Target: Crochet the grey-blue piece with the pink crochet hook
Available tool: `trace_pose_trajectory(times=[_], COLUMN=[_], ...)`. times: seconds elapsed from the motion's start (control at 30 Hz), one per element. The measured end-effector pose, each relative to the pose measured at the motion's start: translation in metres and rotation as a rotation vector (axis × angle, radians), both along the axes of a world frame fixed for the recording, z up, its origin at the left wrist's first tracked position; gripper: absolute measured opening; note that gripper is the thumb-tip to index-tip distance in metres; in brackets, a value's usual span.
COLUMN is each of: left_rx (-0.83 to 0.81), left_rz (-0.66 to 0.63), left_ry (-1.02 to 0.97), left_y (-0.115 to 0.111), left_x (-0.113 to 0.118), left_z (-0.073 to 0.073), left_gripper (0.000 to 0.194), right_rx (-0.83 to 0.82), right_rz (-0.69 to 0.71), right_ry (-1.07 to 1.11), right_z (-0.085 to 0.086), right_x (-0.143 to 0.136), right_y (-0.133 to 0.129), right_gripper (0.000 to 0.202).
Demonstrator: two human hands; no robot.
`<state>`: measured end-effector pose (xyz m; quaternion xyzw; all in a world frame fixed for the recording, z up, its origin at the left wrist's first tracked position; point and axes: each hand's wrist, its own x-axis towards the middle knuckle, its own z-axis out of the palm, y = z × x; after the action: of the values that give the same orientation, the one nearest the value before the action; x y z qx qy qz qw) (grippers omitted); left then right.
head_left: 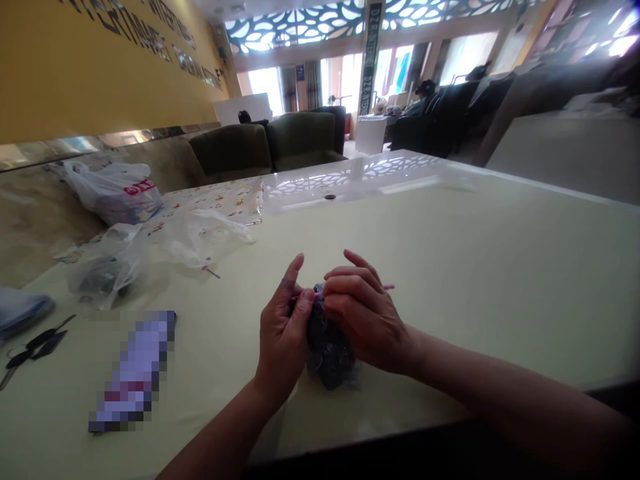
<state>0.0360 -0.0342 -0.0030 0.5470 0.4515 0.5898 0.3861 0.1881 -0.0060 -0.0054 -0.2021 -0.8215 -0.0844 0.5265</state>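
Note:
My right hand (pixel 365 310) is closed around a thin pink crochet hook (pixel 389 287), whose back end sticks out to the right past the knuckles. Facing it, my left hand (pixel 286 323) pinches thumb against finger on a small bit of grey-blue yarn (pixel 319 289) at the hook's front end. The fingertips of both hands nearly meet there, and they partly hide the yarn. Below them on the table lies a dark grey bundle in clear plastic (pixel 330 357), which looks like a ball of yarn.
The pale table (pixel 475 267) carries a blurred-out purplish flat object (pixel 135 373), keys (pixel 35 350), a clear bag with something dark (pixel 107 273), a crumpled clear bag (pixel 200 237) and a small thin tool (pixel 212 272). Behind stand a full white carrier bag (pixel 120 193) and dark chairs (pixel 305 137).

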Motion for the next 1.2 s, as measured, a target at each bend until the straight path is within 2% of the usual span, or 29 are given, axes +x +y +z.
trace_pose_trajectory(times=[0.1,0.17,0.33,0.43,0.57,0.77,0.83,0.93,1.0,1.07,1.2], left_rx=[-0.042,-0.068,-0.189,-0.174,-0.091,-0.027,-0.024,-0.062,-0.094,-0.131,-0.223], left_rz=[-0.005,-0.001,-0.001,0.027,0.049,0.059,-0.001,-0.205,-0.305,-0.345,-0.393], left_ry=[-0.078,-0.125,-0.302,-0.351,-0.358,-0.308,-0.275,-0.178,-0.142,-0.168,-0.231], left_y=[0.001,0.002,0.008,0.013,0.018,0.02,0.018,0.016,0.015,0.015,0.014], left_x=[0.001,0.001,-0.003,-0.008,-0.012,-0.014,-0.015,-0.017,-0.018,-0.018,-0.02], left_z=[0.001,0.001,0.0,0.0,-0.001,-0.004,-0.003,-0.002,-0.002,-0.002,0.001], left_gripper=[0.05,0.05,0.057,0.057,0.06,0.057,0.058,0.058,0.057,0.056,0.068], right_rx=[-0.027,0.026,0.203,0.209,-0.048,-0.444,-0.615,-0.829,-0.89,-0.815,-0.38], right_rz=[0.051,0.066,-0.069,-0.058,-0.025,-0.052,0.067,0.355,0.409,0.327,0.199], right_ry=[-0.003,-0.023,-0.125,-0.127,0.006,0.108,0.173,0.207,0.163,0.129,0.038], right_z=[-0.003,-0.005,-0.012,-0.013,-0.012,-0.014,-0.013,-0.005,0.0,0.004,0.005], right_x=[-0.002,-0.003,-0.001,0.003,0.004,0.002,0.004,0.009,0.013,0.014,0.013], right_y=[-0.003,-0.004,-0.001,-0.001,0.002,0.008,0.009,0.01,0.01,0.01,0.016], right_gripper=[0.015,0.016,0.016,0.015,0.005,0.019,0.03,0.038,0.032,0.024,0.016])
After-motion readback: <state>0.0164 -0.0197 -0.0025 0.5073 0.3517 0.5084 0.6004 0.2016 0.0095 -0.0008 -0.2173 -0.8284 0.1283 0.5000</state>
